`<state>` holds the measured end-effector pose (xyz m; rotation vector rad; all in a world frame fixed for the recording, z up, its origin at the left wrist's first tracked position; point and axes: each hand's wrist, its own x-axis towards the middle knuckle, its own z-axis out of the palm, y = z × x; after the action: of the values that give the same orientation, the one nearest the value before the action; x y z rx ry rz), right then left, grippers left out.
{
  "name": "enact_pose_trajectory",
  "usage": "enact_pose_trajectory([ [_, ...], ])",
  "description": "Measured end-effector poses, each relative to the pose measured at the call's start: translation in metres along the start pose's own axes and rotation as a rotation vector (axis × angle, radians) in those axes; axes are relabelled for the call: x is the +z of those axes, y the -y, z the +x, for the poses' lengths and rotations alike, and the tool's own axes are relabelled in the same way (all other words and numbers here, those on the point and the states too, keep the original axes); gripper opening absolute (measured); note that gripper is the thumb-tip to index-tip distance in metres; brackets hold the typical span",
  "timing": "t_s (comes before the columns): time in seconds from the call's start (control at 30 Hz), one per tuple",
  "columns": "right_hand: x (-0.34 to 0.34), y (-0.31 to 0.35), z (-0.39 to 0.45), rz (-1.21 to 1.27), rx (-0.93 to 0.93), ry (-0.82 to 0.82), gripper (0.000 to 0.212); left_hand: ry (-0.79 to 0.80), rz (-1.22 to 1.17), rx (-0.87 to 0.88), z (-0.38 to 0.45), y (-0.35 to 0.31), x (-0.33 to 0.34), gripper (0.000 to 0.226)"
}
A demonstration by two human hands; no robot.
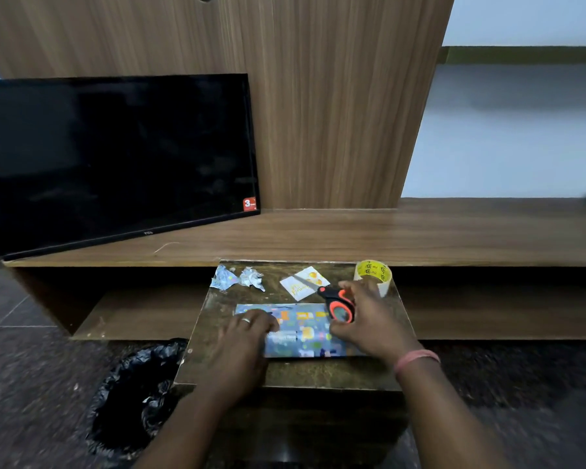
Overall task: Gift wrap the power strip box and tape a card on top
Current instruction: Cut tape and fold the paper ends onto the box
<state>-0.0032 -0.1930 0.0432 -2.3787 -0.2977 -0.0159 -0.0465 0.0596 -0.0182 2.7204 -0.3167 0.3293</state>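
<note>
Wrapped box [298, 330] lies long axis left-right under flat left hand [247, 336]; right hand [366, 316] grips scissors [337, 304]

The wrapped box [298, 330] is showing glossy printed paper; the bench [318, 370] is looking worn and mottled; the scissors [335, 304] are showing plastic handles; the shelf [386, 231] is showing smooth wood grain.

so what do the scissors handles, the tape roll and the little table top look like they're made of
Scissors handles: likely moulded plastic, orange and black, smooth.
Tape roll: seemingly clear glossy film, its yellow printed core showing through.
Table top: mottled brown-green, slightly shiny, perhaps laminate or polished stone; hard to tell.
</note>
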Motion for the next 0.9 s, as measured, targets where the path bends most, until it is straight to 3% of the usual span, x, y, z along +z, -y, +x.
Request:
enact_pose_trajectory([
  [0.1,0.017,0.004,-0.002,0.023,-0.019,0.027,0.068,-0.020,-0.063,0.102,-0.009,-0.002,0.014,0.054],
  [0.27,0.022,0.004,-0.003,0.055,-0.027,0.029,0.065,-0.031,-0.085,0.120,-0.003,-0.002,0.018,0.057],
  [0.37,0.024,0.006,-0.004,0.067,-0.040,0.020,0.065,0.019,-0.176,0.071,0.003,-0.001,0.018,0.043],
  [0.47,0.030,0.010,-0.006,0.113,-0.057,-0.010,0.067,-0.012,-0.494,-0.085,0.011,-0.019,0.008,0.021],
  [0.63,0.047,0.021,-0.005,0.140,-0.158,-0.079,0.064,-0.058,-1.416,-0.589,0.046,-0.054,-0.018,0.018],
  [0.77,0.057,0.026,0.003,0.118,-0.211,-0.106,0.059,-0.025,-1.637,-0.690,0.057,-0.051,-0.016,0.041],
  [0.9,0.063,0.035,0.008,0.196,-0.196,-0.089,0.057,0.154,-1.619,-0.671,0.061,-0.046,-0.014,0.035],
])
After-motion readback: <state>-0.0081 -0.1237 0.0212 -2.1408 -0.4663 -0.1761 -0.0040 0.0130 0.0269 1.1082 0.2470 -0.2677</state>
